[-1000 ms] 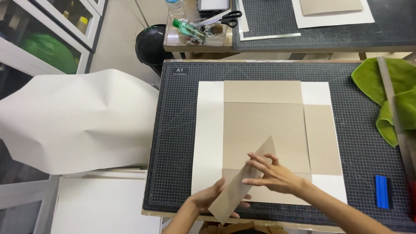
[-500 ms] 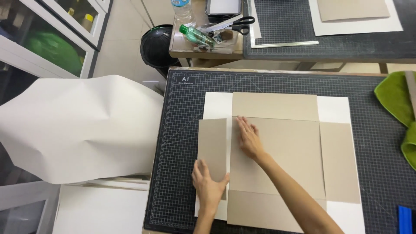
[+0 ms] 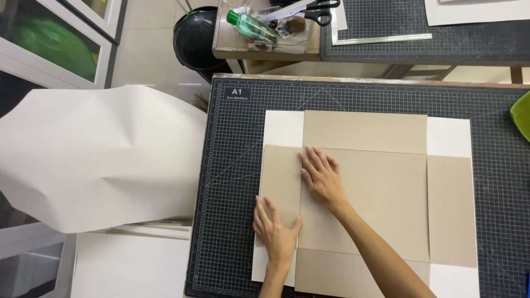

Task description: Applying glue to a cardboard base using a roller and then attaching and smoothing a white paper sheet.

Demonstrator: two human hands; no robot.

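A white sheet [image 3: 282,128] lies on a black gridded cutting mat [image 3: 237,165]. On it sit grey-brown cardboard pieces: a large centre panel [image 3: 381,198], a top strip [image 3: 364,131], a right strip [image 3: 451,209], a bottom strip [image 3: 337,273] and a left strip [image 3: 280,176]. My left hand [image 3: 277,234] lies flat, fingers spread, on the lower part of the left strip. My right hand [image 3: 321,177] presses flat across the seam between the left strip and the centre panel. Neither hand holds anything.
A big crumpled white paper sheet [image 3: 94,157] hangs left of the mat. Behind stand a black round bin [image 3: 196,38], a small table with a green bottle [image 3: 251,25] and scissors [image 3: 314,10], and a second cutting mat [image 3: 441,33]. A green cloth [image 3: 521,113] lies at the right edge.
The left cardboard strip, held tilted a second ago, now lies flat beside the centre panel. Both hands have settled flat on it, and the view has shifted closer and to the left.
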